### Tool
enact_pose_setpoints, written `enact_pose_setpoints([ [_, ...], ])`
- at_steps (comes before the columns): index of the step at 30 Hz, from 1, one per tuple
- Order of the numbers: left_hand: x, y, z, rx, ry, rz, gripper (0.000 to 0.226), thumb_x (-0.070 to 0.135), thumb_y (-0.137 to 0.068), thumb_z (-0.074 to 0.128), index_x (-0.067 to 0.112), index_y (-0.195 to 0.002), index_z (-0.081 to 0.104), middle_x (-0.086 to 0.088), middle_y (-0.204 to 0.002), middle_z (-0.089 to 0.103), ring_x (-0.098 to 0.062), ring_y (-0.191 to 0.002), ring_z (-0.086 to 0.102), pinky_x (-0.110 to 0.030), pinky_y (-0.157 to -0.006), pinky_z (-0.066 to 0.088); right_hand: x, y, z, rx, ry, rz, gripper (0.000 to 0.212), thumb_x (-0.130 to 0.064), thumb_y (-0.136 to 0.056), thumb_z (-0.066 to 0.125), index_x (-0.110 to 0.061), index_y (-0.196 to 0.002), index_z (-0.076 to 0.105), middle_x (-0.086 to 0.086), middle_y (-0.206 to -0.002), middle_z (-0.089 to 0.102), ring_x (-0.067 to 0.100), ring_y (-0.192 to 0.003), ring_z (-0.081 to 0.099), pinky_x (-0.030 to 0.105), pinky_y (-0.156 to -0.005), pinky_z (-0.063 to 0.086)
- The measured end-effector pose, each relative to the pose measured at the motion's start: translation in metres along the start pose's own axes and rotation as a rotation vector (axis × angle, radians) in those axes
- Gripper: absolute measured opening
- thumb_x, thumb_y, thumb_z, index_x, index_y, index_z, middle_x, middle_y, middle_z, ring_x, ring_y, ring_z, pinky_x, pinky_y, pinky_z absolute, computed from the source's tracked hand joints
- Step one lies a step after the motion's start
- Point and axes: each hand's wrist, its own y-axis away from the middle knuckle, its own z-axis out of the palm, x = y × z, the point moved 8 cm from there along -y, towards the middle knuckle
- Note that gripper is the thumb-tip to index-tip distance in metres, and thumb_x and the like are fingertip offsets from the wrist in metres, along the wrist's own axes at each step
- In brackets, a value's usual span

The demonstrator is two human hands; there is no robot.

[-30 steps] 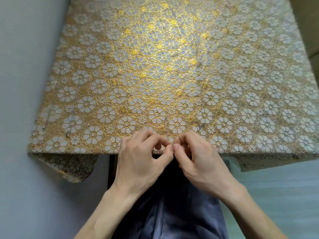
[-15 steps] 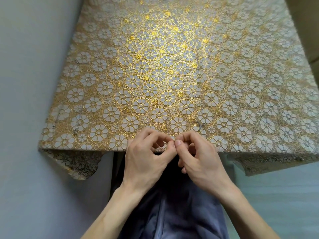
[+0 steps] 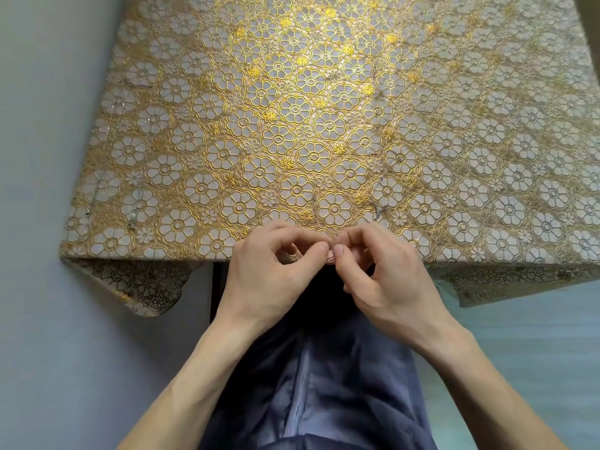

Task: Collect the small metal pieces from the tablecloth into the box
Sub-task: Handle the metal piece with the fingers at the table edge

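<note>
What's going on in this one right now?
A person works at the near edge of a gold flowered cloth. The left hand and right hand meet there, thumbs tip to tip and fingers curled, pinching the cloth's edge. Whether a piece sits between the fingertips is hidden. A few small metal pieces lie loose on the cloth: one just beyond the right hand, others near the left edge. No box is in view.
</note>
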Motion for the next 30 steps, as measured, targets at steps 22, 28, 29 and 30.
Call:
enact_pose_setpoints([
  [22,-0.001,0.002,0.004,0.019,0.0,0.0,0.017,0.054,-0.072,0.065,0.039,-0.076,0.072,0.016,-0.084,0.067,-0.012,-0.076,0.065,-0.022,-0.07,0.05,0.015,0.007,0.012,-0.078,-0.377,0.273,0.012,-0.023,-0.098,0.061,-0.021,-0.086,0.059,-0.002,-0.059,0.055,0.016,-0.049,0.058,0.038,-0.048,0.052],
  [28,0.001,0.004,-0.001,0.075,0.047,-0.016,0.013,0.052,-0.072,0.063,0.041,-0.075,0.071,0.018,-0.084,0.065,-0.006,-0.073,0.062,-0.01,-0.064,0.042,0.02,0.013,0.019,0.0,-0.659,0.458,0.012,-0.011,-0.099,0.058,-0.015,-0.088,0.059,-0.007,-0.053,0.051,0.008,-0.042,0.05,0.022,-0.038,0.045],
  [29,0.001,0.004,-0.002,0.071,0.044,-0.012,0.014,0.052,-0.073,0.063,0.041,-0.075,0.071,0.018,-0.084,0.065,-0.006,-0.074,0.062,-0.01,-0.064,0.041,0.02,0.014,0.018,0.01,-0.655,0.457,0.011,-0.013,-0.098,0.06,-0.016,-0.088,0.061,-0.007,-0.053,0.052,0.008,-0.042,0.05,0.023,-0.038,0.045],
  [30,0.002,0.004,-0.002,0.066,0.034,-0.006,0.014,0.052,-0.073,0.063,0.041,-0.076,0.072,0.018,-0.083,0.065,-0.007,-0.075,0.062,-0.011,-0.065,0.042,0.02,0.015,0.016,0.015,-0.637,0.448,0.01,-0.014,-0.097,0.062,-0.017,-0.087,0.063,-0.007,-0.054,0.053,0.008,-0.043,0.051,0.023,-0.04,0.045],
])
